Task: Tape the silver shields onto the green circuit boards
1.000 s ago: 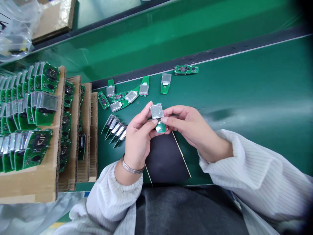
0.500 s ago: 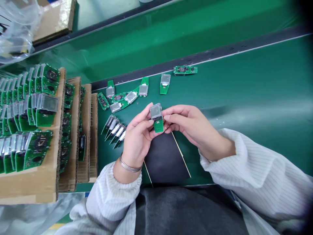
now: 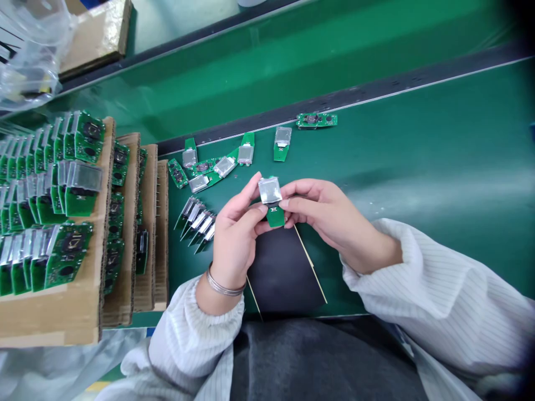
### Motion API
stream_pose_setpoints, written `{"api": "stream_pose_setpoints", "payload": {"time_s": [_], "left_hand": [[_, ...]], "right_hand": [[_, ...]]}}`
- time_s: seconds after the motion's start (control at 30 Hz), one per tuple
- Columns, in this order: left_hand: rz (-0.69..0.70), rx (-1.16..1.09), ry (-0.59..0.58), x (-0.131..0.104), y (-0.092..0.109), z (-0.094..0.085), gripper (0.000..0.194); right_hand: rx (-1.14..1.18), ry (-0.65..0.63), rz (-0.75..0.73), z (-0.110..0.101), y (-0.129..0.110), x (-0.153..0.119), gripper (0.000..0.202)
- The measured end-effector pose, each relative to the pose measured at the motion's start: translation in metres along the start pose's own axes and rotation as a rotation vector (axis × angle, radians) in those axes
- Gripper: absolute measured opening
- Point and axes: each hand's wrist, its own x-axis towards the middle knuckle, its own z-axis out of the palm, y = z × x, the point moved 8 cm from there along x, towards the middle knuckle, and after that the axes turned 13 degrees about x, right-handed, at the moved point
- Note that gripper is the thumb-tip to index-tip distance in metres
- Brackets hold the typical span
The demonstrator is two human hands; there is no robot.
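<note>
A small green circuit board with a square display [image 3: 270,191] is held up between both hands, display facing me. My left hand [image 3: 238,228] grips its left side with thumb and fingers. My right hand [image 3: 321,214] pinches the board's right edge between thumb and fingertips. Below the hands lies a black sheet [image 3: 288,273] with pale edges. Left of my left hand, several boards with displays [image 3: 196,223] lean in a row on the green work surface [image 3: 418,145]. Beyond the hands, more boards, such as one with a grey display [image 3: 283,136], lie loose.
At the left, stacked cardboard trays [image 3: 75,309] carry rows of upright circuit boards [image 3: 69,253]. A dark ledge [image 3: 359,94] runs along the back of the work surface. Clear plastic bags [image 3: 33,50] and a flat cardboard box [image 3: 98,39] sit at the upper left.
The held board has tilted slightly, and its display now reflects more light. Both hands keep their hold and have shifted only a little.
</note>
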Motion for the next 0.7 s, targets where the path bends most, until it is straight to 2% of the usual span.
{"api": "stream_pose_setpoints", "payload": {"time_s": [0.47,0.7], "left_hand": [[0.018,-0.033,-0.008,0.003,-0.001,-0.002,0.047],[0.074,-0.049,-0.034,0.002,0.007,-0.001,0.044]], "right_hand": [[-0.098,0.038,-0.043,-0.004,-0.003,0.003,0.017],[-0.167,-0.010,-0.142,0.003,-0.014,0.000,0.013]]}}
